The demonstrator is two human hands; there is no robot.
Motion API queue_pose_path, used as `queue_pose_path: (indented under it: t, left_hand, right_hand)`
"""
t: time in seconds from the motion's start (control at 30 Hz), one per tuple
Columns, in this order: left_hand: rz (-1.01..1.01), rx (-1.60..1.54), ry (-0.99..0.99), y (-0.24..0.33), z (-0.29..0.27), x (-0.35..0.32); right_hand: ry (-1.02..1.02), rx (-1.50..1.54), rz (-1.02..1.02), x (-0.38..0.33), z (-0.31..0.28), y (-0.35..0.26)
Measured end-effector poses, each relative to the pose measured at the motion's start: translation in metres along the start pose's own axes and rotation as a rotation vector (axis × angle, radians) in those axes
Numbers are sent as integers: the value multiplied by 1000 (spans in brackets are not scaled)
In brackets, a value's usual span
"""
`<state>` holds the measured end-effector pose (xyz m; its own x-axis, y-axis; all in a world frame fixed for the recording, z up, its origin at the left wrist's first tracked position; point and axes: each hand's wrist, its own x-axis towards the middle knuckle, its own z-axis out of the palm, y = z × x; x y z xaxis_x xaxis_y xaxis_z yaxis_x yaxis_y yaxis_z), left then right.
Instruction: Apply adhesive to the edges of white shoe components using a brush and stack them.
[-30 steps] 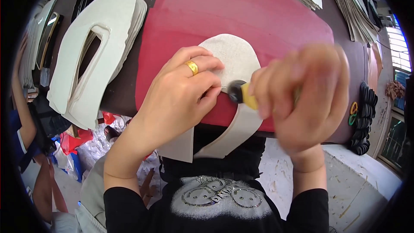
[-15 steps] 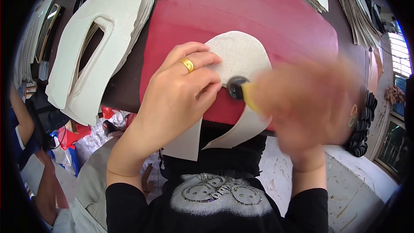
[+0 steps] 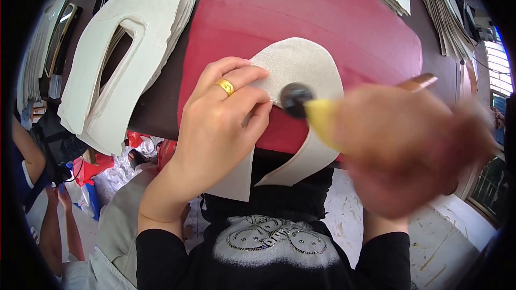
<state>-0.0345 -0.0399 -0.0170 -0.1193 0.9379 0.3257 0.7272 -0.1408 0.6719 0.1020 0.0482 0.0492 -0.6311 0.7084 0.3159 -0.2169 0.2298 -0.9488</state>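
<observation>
The left hand point(image 3: 220, 111) pinches the inner edge of the pale curved piece point(image 3: 306, 63), laid over the red mat point(image 3: 312, 8); the right hand point(image 3: 403, 139) (blurred) grips a black-and-yellow tool point(image 3: 317, 118). A firm edge, with fingers clear of the tool, likely serves best.

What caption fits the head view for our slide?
Left hand steadies an off-white arched piece on a red mat; right hand grips a hammer-like tool.

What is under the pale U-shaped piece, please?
The pale piece rests with its rounded end on the red mat; anything else directly beneath is covered and cannot be seen.
</observation>
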Motion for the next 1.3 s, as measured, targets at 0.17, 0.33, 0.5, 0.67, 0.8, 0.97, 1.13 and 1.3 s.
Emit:
queue_pose_path:
  t: [0.17, 0.33, 0.5, 0.67, 0.8, 0.97, 1.13, 1.3]
  left_hand:
    - [40, -38, -23, -9, 0, 5]
    - [64, -53, -65, -15, -4, 3]
    - [60, -1, -9, -9, -7, 2]
    - [82, -16, -3, -12, -2, 4]
    - [210, -161, -145, -17, 3, 23]
    - [440, -162, -353, -1, 25, 43]
    - [538, 0, -255, 7, 33, 42]
    - [358, 94, -141, 18, 35, 23]
  right_hand:
    - [79, 62, 29, 4, 4, 7]
    - [124, 127, 67, 1, -11, 14]
    - [126, 66, 30, -7, 1, 18]
    - [170, -113, -66, 1, 3, 21]
    - [168, -68, -269, -17, -34, -40]
    - [252, 226, -364, -71, -42, -64]
    - [353, -15, -32, -64, -39, -3]
    - [192, 45, 88, -65, -48, -24]
